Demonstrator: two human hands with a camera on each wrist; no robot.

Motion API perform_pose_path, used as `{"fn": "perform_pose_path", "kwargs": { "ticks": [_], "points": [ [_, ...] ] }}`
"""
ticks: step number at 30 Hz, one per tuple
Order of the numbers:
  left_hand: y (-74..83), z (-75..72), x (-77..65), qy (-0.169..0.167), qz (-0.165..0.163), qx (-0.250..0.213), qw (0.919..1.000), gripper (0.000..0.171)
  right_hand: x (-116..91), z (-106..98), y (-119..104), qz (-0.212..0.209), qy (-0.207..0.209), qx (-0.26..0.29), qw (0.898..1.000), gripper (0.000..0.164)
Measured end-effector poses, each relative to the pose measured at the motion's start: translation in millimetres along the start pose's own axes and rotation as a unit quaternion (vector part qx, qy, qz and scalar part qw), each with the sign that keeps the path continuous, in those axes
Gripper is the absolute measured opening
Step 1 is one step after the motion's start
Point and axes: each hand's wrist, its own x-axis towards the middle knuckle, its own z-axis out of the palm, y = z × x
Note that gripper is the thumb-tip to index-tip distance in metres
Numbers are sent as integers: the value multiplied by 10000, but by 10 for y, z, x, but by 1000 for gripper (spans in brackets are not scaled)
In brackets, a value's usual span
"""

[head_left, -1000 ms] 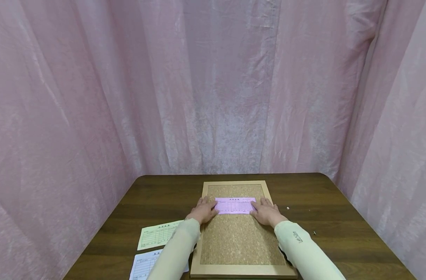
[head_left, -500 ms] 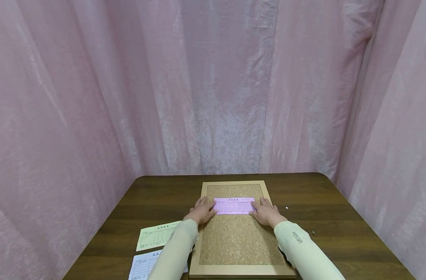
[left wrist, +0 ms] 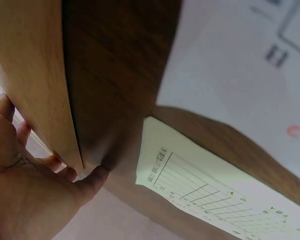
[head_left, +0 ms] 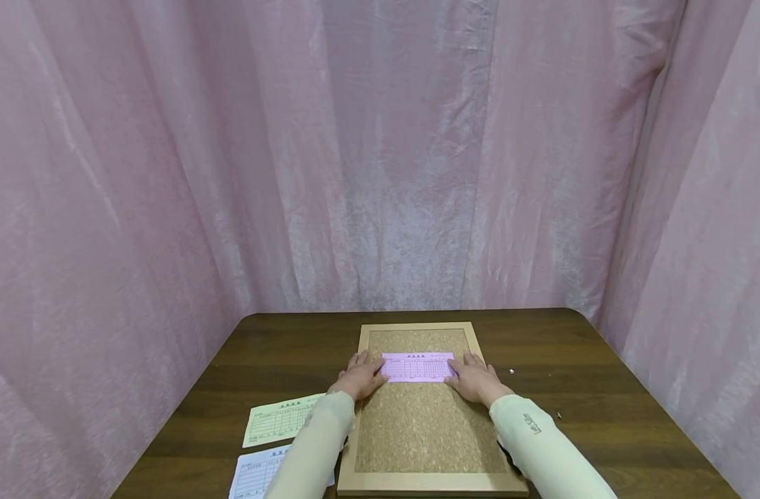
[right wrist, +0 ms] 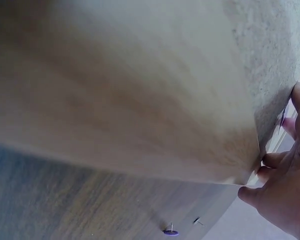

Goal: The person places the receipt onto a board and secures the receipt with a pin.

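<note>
A framed cork board (head_left: 430,433) lies lengthwise on the wooden table. Across its upper half is a pink printed paper slip (head_left: 417,368). My left hand (head_left: 358,378) rests over the board's left frame, with the thumb and index finger at the slip's left end. At the right end, my right hand (head_left: 475,380) does the same, its other fingers spread over the right frame. Both hands have their fingers extended. In the left wrist view the little finger reaches down beside the wooden frame (left wrist: 35,65); the right wrist view catches only part of the right hand (right wrist: 285,185).
Left of the board lie a green printed slip (head_left: 280,423) and a whitish-blue one (head_left: 255,475), both partly covered by the left sleeve. Thumbtacks lie on the table to the right, among them a purple-headed thumbtack (right wrist: 171,232). A pink curtain (head_left: 411,173) hangs behind the table (head_left: 280,346).
The head view has shifted very slightly. Both hands and the pink slip stay in the same place on the board.
</note>
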Motion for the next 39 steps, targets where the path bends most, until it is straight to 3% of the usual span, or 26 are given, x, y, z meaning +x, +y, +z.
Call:
{"fn": "perform_pose_path", "kwargs": {
  "ticks": [6,11,20,31,39],
  "points": [
    [-14,23,20,88,52,74,9999,52,-17,-21,20,-161,175,-3,9997,53],
    [-15,26,24,112,50,127,9998,52,-57,-75,89,-361,400,360,9979,55],
    [-9,27,25,142,54,85,9998,52,-128,-357,375,-611,1102,990,9871,52],
    [3,21,35,89,-28,212,9997,53,-288,-627,778,-150,1411,1652,9760,56],
    [8,26,34,66,-13,229,9997,53,-356,-666,945,62,1473,1658,9751,60]
  ]
}}
